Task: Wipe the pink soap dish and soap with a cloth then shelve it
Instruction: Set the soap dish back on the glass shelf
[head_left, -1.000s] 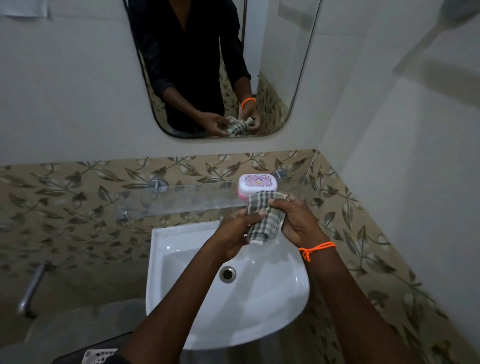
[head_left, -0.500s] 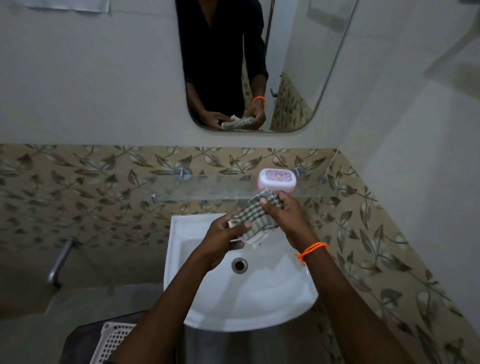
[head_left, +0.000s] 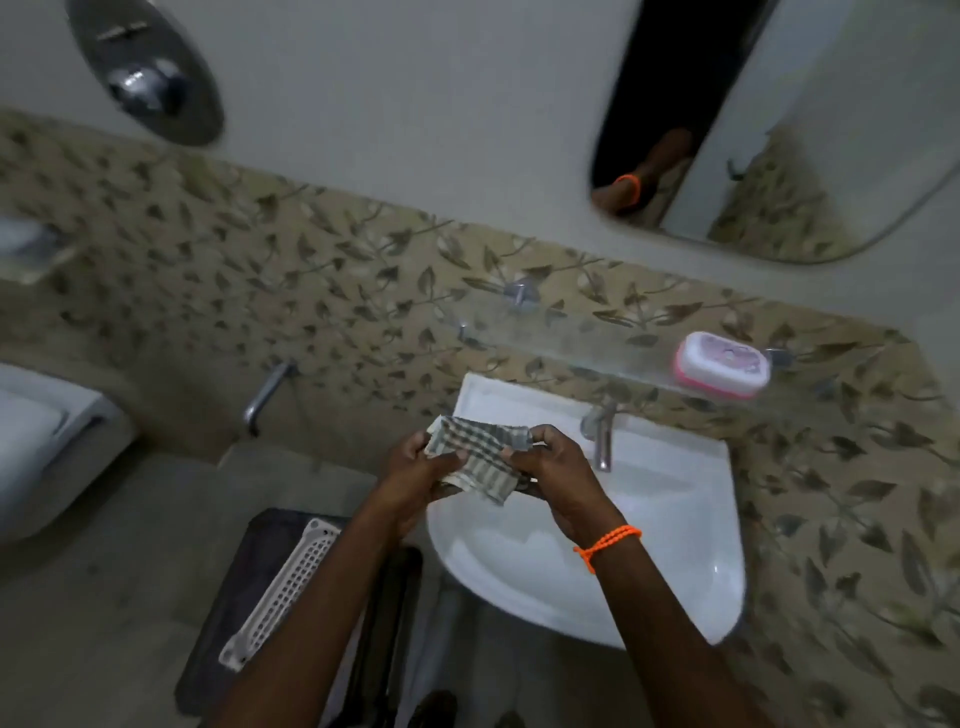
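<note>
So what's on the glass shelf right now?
Only the soap dish sits on the shelf, near its right end, lid closed. Whether soap is inside cannot be seen. The cloth is off the shelf, held over the sink.

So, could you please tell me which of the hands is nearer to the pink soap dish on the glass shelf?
Right. The right hand is below-left of the soap dish; the left hand is further left, across the cloth both hold.

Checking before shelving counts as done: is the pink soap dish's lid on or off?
On. The soap dish sits closed on the glass shelf, white lid covering its pink base.
</note>
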